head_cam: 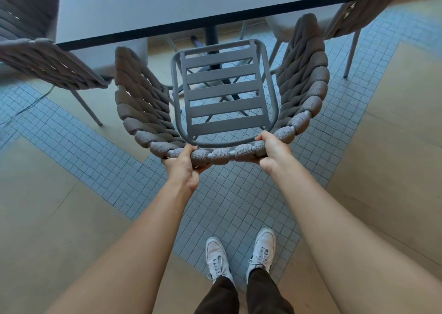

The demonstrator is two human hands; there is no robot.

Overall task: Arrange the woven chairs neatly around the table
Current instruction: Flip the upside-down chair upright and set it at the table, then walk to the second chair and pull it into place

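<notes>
A grey woven chair (pixel 223 93) with a slatted metal seat stands right in front of me, its seat front reaching just under the near edge of the white table (pixel 167 5). My left hand (pixel 183 167) grips the rope-wrapped top rail of the chair's curved back, left of centre. My right hand (pixel 271 151) grips the same rail, right of centre. A second woven chair (pixel 47 62) stands at the table's left side. Part of a third woven chair (pixel 358 12) shows at the upper right corner of the table.
The table has a dark central pedestal (pixel 211 36) with cross feet under the seat. A dark cable (pixel 28 105) lies on the tiled floor at left. My white shoes (pixel 240 254) stand on small blue-grey tiles, with beige flooring to both sides.
</notes>
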